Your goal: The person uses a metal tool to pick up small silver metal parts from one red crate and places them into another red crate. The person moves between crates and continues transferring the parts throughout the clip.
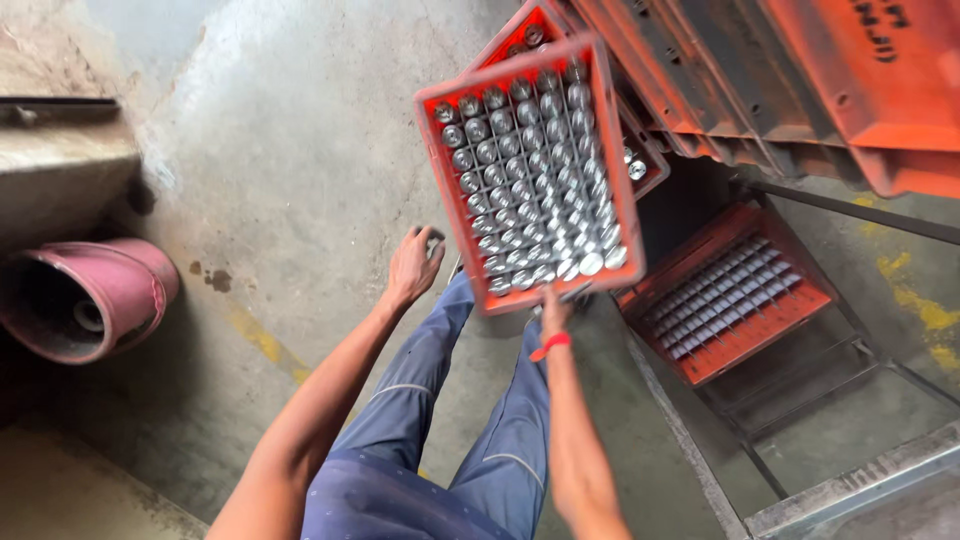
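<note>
Stack of orange crates (800,80) at 1–2 o'clock, leaning. Red crate (530,170) packed with metal cans (535,185) sits at 12, tilted toward the camera. Second crate (730,295) on a metal frame at 3. Pink pipe (85,295) at 9. Right hand (552,312) grips the near rim, fingers clamped, steadying the tilt. Left hand (413,268) free, fingers apart, near the corner.

Right hand (551,312) fingers hidden under red crate (530,170); stacked orange crates (800,80) cut off by frame edge.
</note>
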